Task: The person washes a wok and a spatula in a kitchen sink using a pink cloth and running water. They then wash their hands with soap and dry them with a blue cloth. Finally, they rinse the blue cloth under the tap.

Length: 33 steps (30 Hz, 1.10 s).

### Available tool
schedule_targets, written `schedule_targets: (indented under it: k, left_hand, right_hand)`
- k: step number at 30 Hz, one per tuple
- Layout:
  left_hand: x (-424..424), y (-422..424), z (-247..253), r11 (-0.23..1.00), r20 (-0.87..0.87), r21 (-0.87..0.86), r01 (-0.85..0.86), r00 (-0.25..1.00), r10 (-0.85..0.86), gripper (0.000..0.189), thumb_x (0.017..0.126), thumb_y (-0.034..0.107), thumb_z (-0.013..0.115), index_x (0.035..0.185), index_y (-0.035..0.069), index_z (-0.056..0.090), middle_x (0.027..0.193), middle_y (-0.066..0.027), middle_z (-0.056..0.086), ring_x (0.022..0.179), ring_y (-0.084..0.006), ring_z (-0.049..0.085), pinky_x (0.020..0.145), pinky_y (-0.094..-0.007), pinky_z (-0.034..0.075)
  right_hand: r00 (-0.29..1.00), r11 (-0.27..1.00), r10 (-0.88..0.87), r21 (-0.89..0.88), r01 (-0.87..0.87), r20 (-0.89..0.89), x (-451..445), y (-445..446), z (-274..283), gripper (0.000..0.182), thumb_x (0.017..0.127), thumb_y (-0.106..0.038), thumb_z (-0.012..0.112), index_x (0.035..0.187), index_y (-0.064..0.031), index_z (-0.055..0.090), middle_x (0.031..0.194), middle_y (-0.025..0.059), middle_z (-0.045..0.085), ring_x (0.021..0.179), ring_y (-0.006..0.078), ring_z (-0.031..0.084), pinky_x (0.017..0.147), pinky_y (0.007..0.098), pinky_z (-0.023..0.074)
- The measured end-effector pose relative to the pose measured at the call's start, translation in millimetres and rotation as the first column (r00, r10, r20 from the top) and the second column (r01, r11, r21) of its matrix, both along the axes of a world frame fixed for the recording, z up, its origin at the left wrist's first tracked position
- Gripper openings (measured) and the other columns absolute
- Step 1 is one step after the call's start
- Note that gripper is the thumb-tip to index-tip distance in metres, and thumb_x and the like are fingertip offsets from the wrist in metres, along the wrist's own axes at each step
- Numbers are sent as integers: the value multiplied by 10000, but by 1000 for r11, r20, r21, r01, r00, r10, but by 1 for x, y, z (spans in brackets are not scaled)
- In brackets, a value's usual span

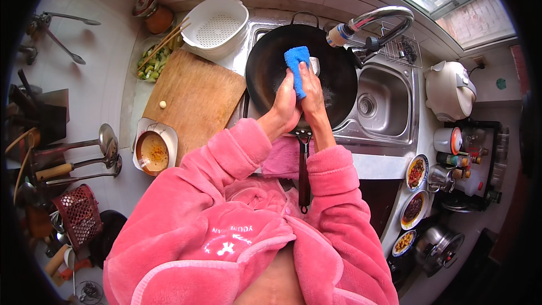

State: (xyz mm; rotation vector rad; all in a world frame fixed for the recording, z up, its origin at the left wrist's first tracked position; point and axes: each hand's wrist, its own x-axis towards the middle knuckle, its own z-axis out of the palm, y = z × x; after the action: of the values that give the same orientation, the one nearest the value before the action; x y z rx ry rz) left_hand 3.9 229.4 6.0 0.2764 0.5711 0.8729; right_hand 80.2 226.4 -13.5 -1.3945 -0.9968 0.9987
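Both hands press together around a folded blue cloth (297,57), held over the black wok (262,55). My left hand (284,103) has its palm and fingers against the cloth's lower left side. On the other side my right hand (312,95) lies along the cloth, thumb up against it. The wok rests across a sink basin, its long dark handle (304,169) pointing towards my body. A little foamy water (327,96) shows in the wok beside my right hand. Behind the cloth a pale shiny piece (314,66) is partly hidden, and I cannot tell what it is.
A chrome faucet (383,12) arches over the wok's right side, above a steel sink basin (383,118). Left are a wooden cutting board (199,93), a white colander (216,29) and a bowl of liquid (153,152). Plated dishes (415,209) and a rice cooker (449,89) stand right.
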Motion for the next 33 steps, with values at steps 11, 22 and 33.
schedule_targets:
  k: [11,22,33]
  left_hand:
    - [-36,9,30,950,450,28,310,845,-289,406,918,149,354,1254,-79,372,1333,-197,378,1259,-286,347,1080,-368,231]
    - [-3,16,6,926,640,82,370,692,-333,515,914,212,436,1370,119,216,1413,-231,176,1281,-452,204,1020,-454,316]
    - [3,16,5,-102,-462,651,752,499,734,442,838,375,473,1231,176,499,1314,-119,424,1281,-381,259,1026,-579,127]
  right_hand:
    - [378,974,87,158,160,-922,24,-15,3,477,934,-387,339,1204,-17,475,1159,150,543,1066,260,521,951,372,394]
    - [31,970,240,239,-48,-970,-30,-40,13,551,929,-428,294,1318,-39,327,1302,185,408,1178,378,415,1008,478,323]
    - [8,985,170,170,23,-985,-32,-54,11,638,899,-488,324,1374,-70,244,1360,168,341,1235,363,346,1047,476,251]
